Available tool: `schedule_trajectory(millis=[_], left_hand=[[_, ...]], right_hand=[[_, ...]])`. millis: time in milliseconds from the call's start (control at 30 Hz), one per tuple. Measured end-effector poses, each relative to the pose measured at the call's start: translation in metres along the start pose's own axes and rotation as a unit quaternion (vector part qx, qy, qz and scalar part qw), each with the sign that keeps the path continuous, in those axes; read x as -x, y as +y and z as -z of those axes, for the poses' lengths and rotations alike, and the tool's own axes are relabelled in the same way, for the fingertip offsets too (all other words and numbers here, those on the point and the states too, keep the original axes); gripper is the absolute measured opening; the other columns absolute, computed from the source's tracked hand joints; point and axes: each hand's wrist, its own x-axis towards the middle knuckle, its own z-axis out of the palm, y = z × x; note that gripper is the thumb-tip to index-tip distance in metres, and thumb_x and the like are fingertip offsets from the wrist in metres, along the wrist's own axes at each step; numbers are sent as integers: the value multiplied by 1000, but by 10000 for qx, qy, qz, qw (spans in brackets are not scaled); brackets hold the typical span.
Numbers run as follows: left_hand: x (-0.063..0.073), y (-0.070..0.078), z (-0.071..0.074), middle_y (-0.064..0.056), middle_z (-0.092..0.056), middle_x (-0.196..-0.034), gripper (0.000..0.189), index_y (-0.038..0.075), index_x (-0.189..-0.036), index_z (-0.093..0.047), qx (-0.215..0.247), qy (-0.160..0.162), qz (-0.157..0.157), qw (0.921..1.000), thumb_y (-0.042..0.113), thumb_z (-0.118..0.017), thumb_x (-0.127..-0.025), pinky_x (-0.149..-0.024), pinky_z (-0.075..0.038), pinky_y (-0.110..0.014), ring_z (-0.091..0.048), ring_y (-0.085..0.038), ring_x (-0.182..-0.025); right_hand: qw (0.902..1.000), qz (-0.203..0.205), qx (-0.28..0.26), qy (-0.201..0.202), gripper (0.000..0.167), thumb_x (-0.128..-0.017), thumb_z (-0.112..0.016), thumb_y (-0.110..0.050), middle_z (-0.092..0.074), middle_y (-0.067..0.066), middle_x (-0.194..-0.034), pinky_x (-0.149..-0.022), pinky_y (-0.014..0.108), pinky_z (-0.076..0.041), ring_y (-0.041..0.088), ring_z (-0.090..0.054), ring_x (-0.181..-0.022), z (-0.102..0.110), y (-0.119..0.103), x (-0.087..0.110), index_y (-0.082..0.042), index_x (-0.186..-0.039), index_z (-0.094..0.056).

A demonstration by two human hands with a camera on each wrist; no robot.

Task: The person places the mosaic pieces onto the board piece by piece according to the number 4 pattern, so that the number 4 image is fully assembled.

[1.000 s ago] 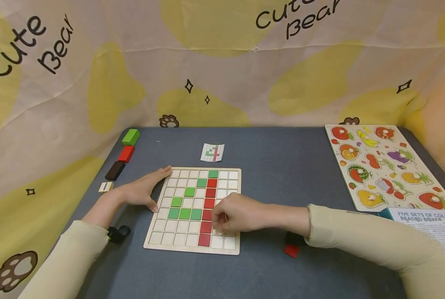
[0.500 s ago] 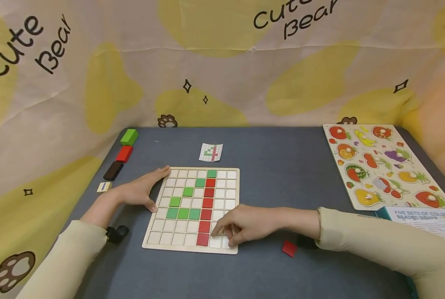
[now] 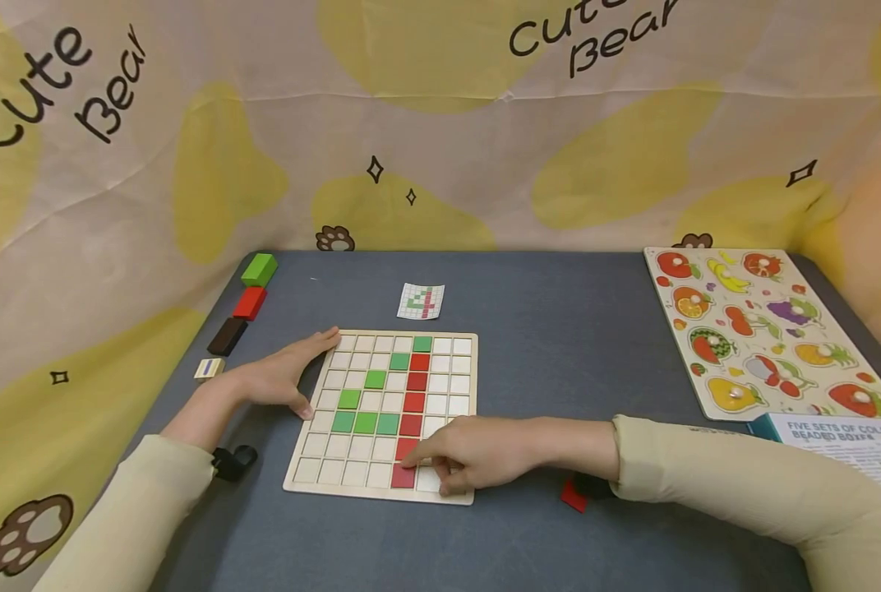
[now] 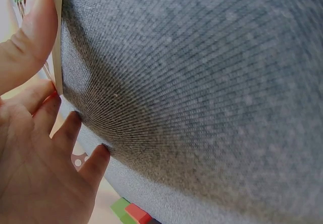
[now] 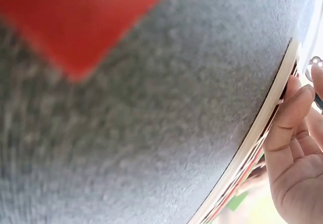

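Observation:
A square wooden grid board (image 3: 475, 370) lies on the table with green tiles (image 3: 365, 423) in a slanting line and a row, and red tiles (image 3: 414, 402) in one column. Along its left edge my left hand (image 3: 274, 378) rests with fingers spread; in the left wrist view the thumb and index finger touch the board's side (image 4: 58, 42). With its index finger extended, my right hand (image 3: 477, 450) touches the lowest red tile (image 3: 402, 478) near the board's front edge. Its other fingers bend loosely. A loose red tile (image 3: 575, 496) lies on the table beneath the right forearm.
Behind the board lies a small pattern card (image 3: 421, 302) showing a green and red 4. Green (image 3: 259, 270), red (image 3: 250, 303), black (image 3: 228, 337) and white (image 3: 209, 369) blocks line the left side. A fruit puzzle (image 3: 751, 329) and a printed box (image 3: 840, 436) occupy the right.
My right hand has come down from the board's lower right middle, its fingers opening out, and its index finger now reaches the lowest red tile. The left hand has stayed at the board's edge.

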Motion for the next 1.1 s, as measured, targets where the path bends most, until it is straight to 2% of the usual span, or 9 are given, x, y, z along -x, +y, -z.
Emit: schedule_trajectory(millis=[167, 300, 400, 467, 600, 733, 900, 1000, 1100], left_hand=[[-2, -1, -1, -16, -7, -168, 114, 5, -158, -17, -30, 6, -17, 10000, 7, -83, -65, -119, -13, -67, -7, -45, -154], [-2, -1, -1, -15, -6, -169, 114, 6, -159, -16, -87, 3, 33, 10000, 7, -82, -66, -120, -13, -67, -7, -44, -154], [-2, -2, -1, -14, -6, -169, 114, 7, -159, -16, -93, 10, 53, 9999, 7, -82, -66, -120, -13, -67, -7, -43, -154], [-2, -2, -1, -14, -6, -169, 114, 7, -159, -16, -79, 11, 39, 10000, 7, -82, -66, -119, -13, -68, -7, -44, -154], [-1, -2, -1, -15, -6, -169, 115, 7, -159, -16, -60, 11, 37, 10000, 8, -83, -65, -119, -13, -68, -7, -45, -154], [-1, -1, 0, -15, -6, -169, 115, 6, -159, -16, -74, 8, 47, 10000, 7, -83, -65, -119, -13, -68, -7, -45, -154], [-1, -1, 0, -16, -7, -168, 114, 5, -158, -17, -106, 16, 24, 9999, 7, -82, -65, -119, -13, -68, -7, -45, -154], [-2, -1, -1, -16, -7, -168, 114, 5, -158, -17, -93, 18, 32, 10000, 6, -82, -65, -119, -13, -68, -7, -45, -154], [-2, -1, -1, -15, -7, -168, 114, 5, -158, -17, -66, 21, 22, 10000, 6, -82, -65, -119, -13, -68, -7, -45, -154]], right_hand=[[9999, 33, 122, 11, 42, -94, -65, -14, -58, -11, -79, -68, 9, -43, -6, -48, -69, 0, -2, 2, -15, -135, -60], [9999, -52, -90, 45, 28, -90, -70, -13, -59, -11, -79, -66, 10, -45, -6, -50, -64, 7, 3, 13, -16, -118, -68], [9995, -144, -278, -74, 19, -84, -76, -13, -60, -10, -79, -64, 12, -46, -6, -51, -65, 15, 13, 33, -19, -101, -69], [9989, -214, -353, -199, 21, -79, -80, -13, -62, -8, -80, -62, 13, -46, -5, -51, -66, 20, 22, 49, -23, -95, -70], [9967, -446, -442, -513, 31, -71, -86, -15, -64, -8, -86, -61, 15, -47, -3, -51, -67, 27, 40, 79, -28, -95, -72], [9927, -742, -478, -816, 37, -66, -90, -19, -62, -9, -88, -64, 15, -46, -1, -51, -71, 29, 48, 98, -32, -96, -72], [9912, -969, -193, -875, 39, -61, -92, -17, -57, -11, -85, -65, 13, -44, -2, -49, -73, 26, 49, 106, -33, -89, -70], [9916, -1015, 67, -800, 37, -61, -91, -15, -55, -13, -81, -61, 13, -41, -4, -48, -71, 23, 48, 106, -34, -83, -68], [9920, -1042, 104, -705, 34, -62, -90, -12, -55, -14, -79, -60, 13, -42, -4, -48, -69, 22, 47, 104, -30, -78, -67]])
